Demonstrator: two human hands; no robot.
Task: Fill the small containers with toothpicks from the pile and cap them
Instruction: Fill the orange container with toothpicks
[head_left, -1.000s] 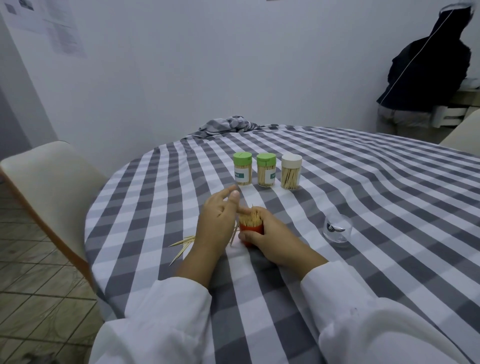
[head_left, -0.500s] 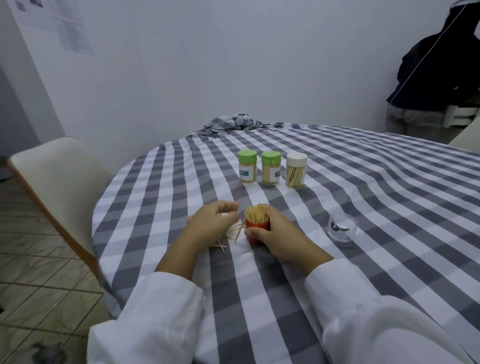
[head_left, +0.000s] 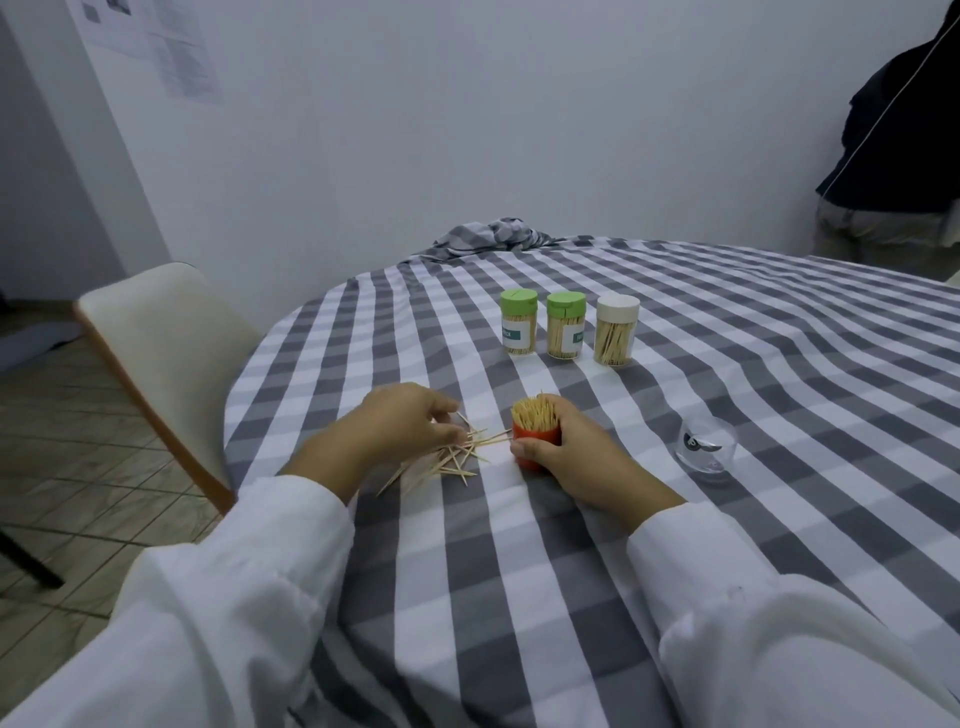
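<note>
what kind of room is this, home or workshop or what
Probably a plain dining or break room, though I can't be sure: a round table under a checked tablecloth, a cream chair pulled up to it, and papers pinned on the bare wall.

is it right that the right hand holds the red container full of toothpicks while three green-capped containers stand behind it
Not quite: in the head view only two containers have green caps; the third has a white cap. The right hand does grip the red container packed with toothpicks.
</note>
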